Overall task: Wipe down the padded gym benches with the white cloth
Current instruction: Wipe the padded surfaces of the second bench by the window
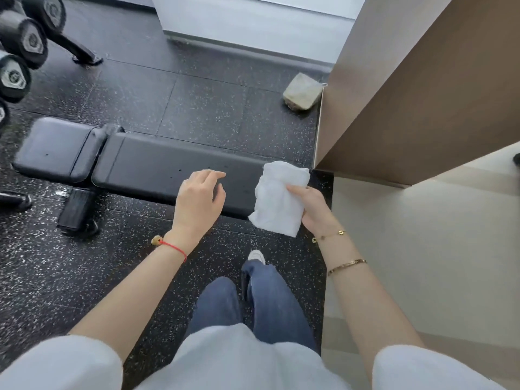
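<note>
Plainly the wiping has yet to start, so the step in hand is getting the cloth down flat on the pad; going from the left, the dumbbells on their rack are cut off by the frame edge, and how many there are cannot be told; next comes the black padded bench, lying crosswise on the speckled rubber floor, with a short seat pad at its left end and the long back pad running right; its frame and feet are mostly hidden beneath the padding, only one dark foot showing below the left part. The left hand hovers over the long pad, fingers loosely apart and holding nothing; whether it touches the surface I cannot tell. Right of it the right hand pinches the white cloth between thumb and fingers, the cloth hanging bunched over the bench's right end, which it covers from view. To do it well, I judge, spread the cloth under a flat palm and draw long overlapping strokes leftward, steadying with the free hand; beyond, a pale sponge-like block sits by the brown partition, its nature unclear.
</note>
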`<state>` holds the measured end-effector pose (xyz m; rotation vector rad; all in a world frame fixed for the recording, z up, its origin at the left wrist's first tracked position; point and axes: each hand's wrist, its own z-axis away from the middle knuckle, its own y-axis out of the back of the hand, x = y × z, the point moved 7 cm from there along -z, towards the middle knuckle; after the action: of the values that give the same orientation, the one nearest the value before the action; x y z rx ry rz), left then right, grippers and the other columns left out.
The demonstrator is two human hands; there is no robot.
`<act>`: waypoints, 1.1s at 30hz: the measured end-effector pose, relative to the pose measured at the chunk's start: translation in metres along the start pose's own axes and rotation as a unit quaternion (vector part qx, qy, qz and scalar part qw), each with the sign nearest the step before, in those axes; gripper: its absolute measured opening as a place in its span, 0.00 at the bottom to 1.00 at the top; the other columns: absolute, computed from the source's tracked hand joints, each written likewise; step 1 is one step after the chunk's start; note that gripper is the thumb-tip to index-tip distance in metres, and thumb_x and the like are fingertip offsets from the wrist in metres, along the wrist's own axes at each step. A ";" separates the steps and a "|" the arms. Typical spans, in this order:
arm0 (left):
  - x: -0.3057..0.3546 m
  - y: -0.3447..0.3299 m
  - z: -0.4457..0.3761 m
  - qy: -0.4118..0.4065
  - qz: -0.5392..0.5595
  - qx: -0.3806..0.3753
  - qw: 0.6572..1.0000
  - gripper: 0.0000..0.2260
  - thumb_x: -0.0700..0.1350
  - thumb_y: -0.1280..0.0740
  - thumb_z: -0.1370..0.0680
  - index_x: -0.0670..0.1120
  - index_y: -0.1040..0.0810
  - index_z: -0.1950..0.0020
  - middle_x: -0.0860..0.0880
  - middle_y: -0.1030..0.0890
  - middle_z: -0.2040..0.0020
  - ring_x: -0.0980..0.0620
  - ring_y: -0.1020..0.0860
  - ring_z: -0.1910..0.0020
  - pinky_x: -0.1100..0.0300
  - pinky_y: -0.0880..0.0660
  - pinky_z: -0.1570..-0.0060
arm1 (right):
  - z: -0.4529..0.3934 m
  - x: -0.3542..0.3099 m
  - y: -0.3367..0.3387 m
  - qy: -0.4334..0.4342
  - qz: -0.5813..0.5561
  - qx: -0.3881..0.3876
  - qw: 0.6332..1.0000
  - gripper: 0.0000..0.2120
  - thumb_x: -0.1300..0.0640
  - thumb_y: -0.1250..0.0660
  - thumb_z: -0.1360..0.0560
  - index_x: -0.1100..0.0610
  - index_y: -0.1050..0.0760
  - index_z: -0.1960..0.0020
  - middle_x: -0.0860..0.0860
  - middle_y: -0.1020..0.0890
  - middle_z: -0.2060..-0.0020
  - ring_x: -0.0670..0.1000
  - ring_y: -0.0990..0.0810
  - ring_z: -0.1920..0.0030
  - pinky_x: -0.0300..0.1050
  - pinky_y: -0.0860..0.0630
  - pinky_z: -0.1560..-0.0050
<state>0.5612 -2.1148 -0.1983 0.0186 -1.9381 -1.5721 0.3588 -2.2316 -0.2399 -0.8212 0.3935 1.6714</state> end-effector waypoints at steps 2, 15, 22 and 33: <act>-0.011 -0.037 -0.018 -0.005 0.001 0.001 1.000 0.12 0.38 0.35 0.22 0.42 0.21 0.39 0.45 0.18 0.44 0.44 0.22 0.42 0.49 0.26 0.42 | -0.040 0.006 0.001 0.000 0.007 -0.009 1.000 0.19 0.66 0.36 0.21 0.73 0.30 0.32 0.66 0.24 0.36 0.60 0.23 0.39 0.59 0.30 0.31; -0.116 -0.271 -0.055 -0.077 -0.001 0.035 0.996 0.12 0.39 0.35 0.22 0.43 0.20 0.40 0.47 0.18 0.45 0.46 0.21 0.43 0.52 0.26 0.44 | -0.261 0.120 0.044 0.083 0.071 -0.005 0.994 0.18 0.65 0.34 0.22 0.73 0.28 0.35 0.64 0.20 0.41 0.59 0.20 0.44 0.56 0.26 0.37; -0.150 -0.336 -0.056 -0.136 -0.009 0.087 0.987 0.12 0.40 0.35 0.23 0.44 0.21 0.40 0.48 0.18 0.45 0.48 0.22 0.42 0.53 0.26 0.43 | -0.308 0.137 0.097 0.194 0.319 0.173 0.911 0.16 0.57 0.33 0.25 0.61 0.27 0.39 0.54 0.21 0.42 0.56 0.22 0.43 0.54 0.23 0.42; -0.162 -0.368 -0.062 -0.141 -0.009 0.094 0.985 0.14 0.44 0.37 0.21 0.45 0.22 0.37 0.48 0.21 0.38 0.47 0.27 0.36 0.50 0.30 0.38 | -0.293 0.176 0.050 0.386 0.613 0.164 0.670 0.24 0.44 0.43 0.18 0.44 0.37 0.24 0.50 0.39 0.22 0.59 0.44 0.23 0.60 0.50 0.24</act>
<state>0.5848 -2.2113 -0.5926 -0.1129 -2.3077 -1.4598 0.3876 -2.3098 -0.5752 -1.0219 2.1820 2.1898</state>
